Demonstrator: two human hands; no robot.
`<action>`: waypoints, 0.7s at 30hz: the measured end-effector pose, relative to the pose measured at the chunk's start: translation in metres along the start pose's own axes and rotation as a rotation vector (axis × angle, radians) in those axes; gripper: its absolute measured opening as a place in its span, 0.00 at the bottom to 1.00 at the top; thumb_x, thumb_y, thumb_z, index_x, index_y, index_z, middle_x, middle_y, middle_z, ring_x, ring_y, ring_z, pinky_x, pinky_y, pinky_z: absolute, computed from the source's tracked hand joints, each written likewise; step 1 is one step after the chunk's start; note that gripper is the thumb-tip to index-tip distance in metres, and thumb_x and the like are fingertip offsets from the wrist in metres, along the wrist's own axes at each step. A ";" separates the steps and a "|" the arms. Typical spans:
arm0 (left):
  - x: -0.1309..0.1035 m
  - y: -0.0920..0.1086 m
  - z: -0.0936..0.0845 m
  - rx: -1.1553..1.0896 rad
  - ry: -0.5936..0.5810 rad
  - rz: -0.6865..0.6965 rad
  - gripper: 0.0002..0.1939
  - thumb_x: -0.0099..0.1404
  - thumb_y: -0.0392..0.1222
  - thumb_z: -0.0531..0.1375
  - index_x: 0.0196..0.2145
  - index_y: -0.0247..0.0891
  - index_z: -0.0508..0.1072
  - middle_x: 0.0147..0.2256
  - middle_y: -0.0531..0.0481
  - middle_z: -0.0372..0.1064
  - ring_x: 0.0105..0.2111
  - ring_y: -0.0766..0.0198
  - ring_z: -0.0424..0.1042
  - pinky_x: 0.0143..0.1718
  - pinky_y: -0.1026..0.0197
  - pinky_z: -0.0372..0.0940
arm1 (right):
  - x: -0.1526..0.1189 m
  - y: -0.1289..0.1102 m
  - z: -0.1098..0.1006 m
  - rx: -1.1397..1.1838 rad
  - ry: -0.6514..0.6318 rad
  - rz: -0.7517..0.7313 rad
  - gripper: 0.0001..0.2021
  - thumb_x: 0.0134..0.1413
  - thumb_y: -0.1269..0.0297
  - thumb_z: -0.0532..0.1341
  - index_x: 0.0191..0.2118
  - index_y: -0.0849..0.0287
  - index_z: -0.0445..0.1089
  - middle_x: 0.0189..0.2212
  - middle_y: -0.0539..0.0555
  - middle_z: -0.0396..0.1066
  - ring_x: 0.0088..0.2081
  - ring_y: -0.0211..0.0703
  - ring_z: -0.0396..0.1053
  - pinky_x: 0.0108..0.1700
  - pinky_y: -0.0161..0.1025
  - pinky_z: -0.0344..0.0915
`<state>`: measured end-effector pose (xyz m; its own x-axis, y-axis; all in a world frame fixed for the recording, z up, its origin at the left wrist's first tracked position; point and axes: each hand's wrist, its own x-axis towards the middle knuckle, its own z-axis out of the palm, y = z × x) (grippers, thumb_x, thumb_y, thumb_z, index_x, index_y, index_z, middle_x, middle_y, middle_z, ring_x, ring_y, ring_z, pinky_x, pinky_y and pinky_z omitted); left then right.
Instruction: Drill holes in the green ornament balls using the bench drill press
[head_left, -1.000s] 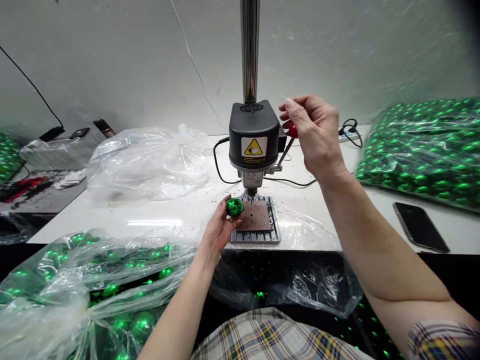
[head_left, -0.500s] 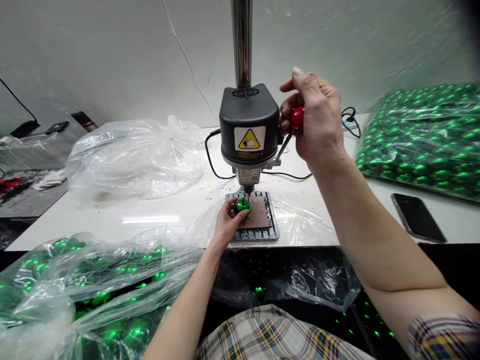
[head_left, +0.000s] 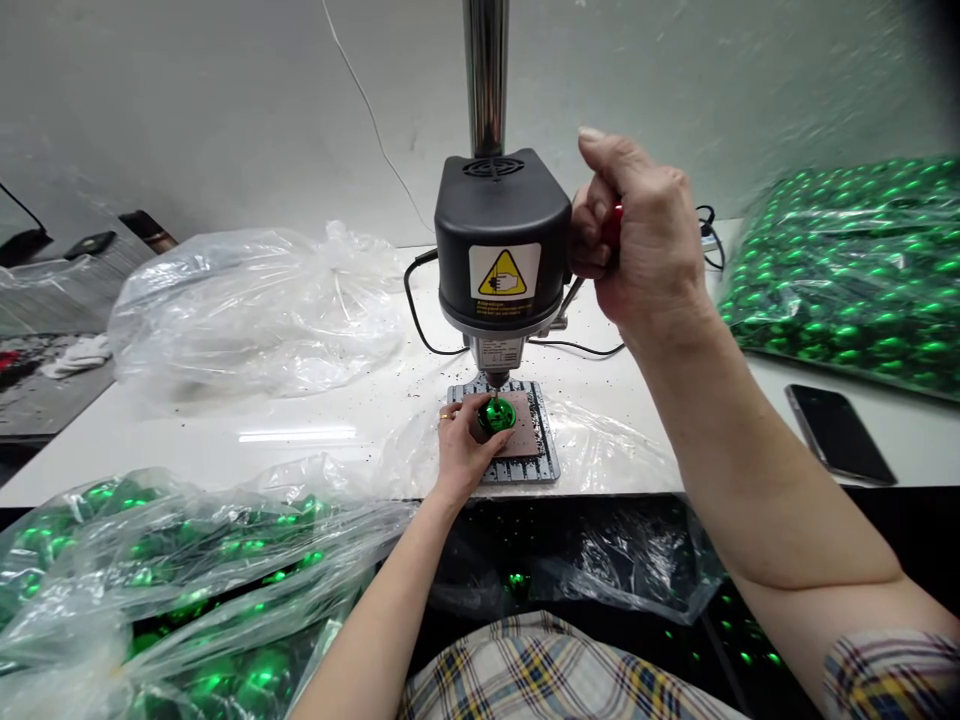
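Note:
A shiny green ball (head_left: 498,415) is gripped between the thumb and fingers of my left hand (head_left: 466,440). It sits on a pinkish-brown board (head_left: 526,435) on the slotted metal base (head_left: 544,466), right under the chuck of a black bench drill press (head_left: 501,245). Whether the bit touches the ball I cannot tell. My right hand (head_left: 649,225) is closed around the red knob (head_left: 613,228) of the drill's feed lever (head_left: 571,296), at the right of the motor housing. Its thumb points up and partly away from the knob.
Clear plastic bags of green balls lie at front left (head_left: 225,560) and back right (head_left: 855,270). A crumpled clear bag (head_left: 255,310) rests left of the drill. A phone (head_left: 838,432) lies at right. Dark shavings and a power cable (head_left: 409,300) surround the drill.
My left hand and the green ball have shifted slightly right, under the chuck. My right hand has wrapped further over the red knob, hiding more of it. The view has moved a little.

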<state>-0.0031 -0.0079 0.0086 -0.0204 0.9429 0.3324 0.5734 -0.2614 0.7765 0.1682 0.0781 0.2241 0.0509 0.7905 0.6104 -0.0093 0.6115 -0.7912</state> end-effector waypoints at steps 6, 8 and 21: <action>0.002 0.000 0.001 -0.087 0.007 -0.024 0.27 0.52 0.41 0.70 0.50 0.43 0.72 0.48 0.45 0.69 0.53 0.53 0.63 0.56 0.50 0.60 | -0.019 -0.019 0.007 0.128 0.013 0.068 0.29 0.60 0.50 0.59 0.19 0.60 0.44 0.12 0.45 0.44 0.12 0.26 0.42 0.12 0.32 0.39; 0.003 0.001 0.001 -0.107 0.001 -0.028 0.27 0.52 0.42 0.70 0.50 0.43 0.72 0.47 0.45 0.69 0.53 0.53 0.64 0.55 0.50 0.61 | -0.033 -0.024 0.009 0.148 0.061 -0.008 0.28 0.59 0.54 0.61 0.17 0.61 0.46 0.11 0.46 0.44 0.12 0.27 0.43 0.12 0.33 0.38; 0.004 -0.002 0.002 -0.142 -0.028 -0.061 0.27 0.53 0.44 0.70 0.50 0.43 0.72 0.48 0.44 0.65 0.53 0.53 0.64 0.56 0.51 0.61 | -0.089 -0.020 0.010 0.148 0.111 -0.280 0.26 0.58 0.70 0.60 0.14 0.64 0.48 0.12 0.46 0.45 0.14 0.27 0.44 0.19 0.33 0.38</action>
<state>-0.0028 -0.0035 0.0072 -0.0278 0.9626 0.2693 0.4501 -0.2285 0.8632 0.1542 -0.0043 0.1855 0.1802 0.5876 0.7889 -0.1240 0.8092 -0.5744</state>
